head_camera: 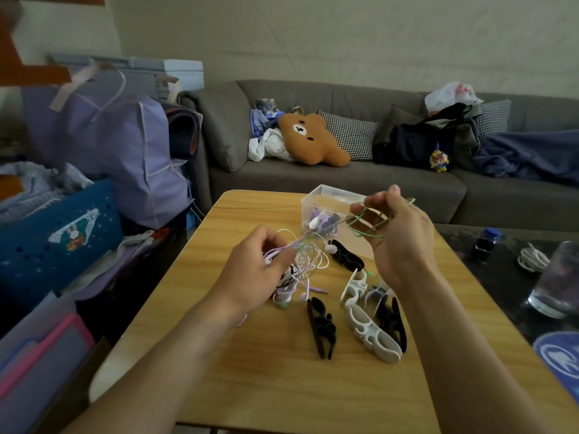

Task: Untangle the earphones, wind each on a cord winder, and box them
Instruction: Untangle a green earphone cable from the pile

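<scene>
My left hand (261,270) is closed on a tangle of white and purple earphone cords (305,261) above the wooden table (250,386). My right hand (398,233) holds loops of a green earphone cord (365,225), raised to the right; the green cord runs back into the tangle. A clear plastic box (316,198) stands behind, with a wound purple-and-white earphone (319,220) inside. Black cord winders (322,327) and white cord winders (372,333) lie on the table in front of my right wrist; another black winder (347,255) lies near the box.
A grey sofa (344,180) with a bear cushion (310,139), bags and blankets stands beyond the table. Purple and blue bags (103,145) pile up at the left. On the dark table at right stand a glass (557,283), a small bottle (487,242) and a white cable (532,258).
</scene>
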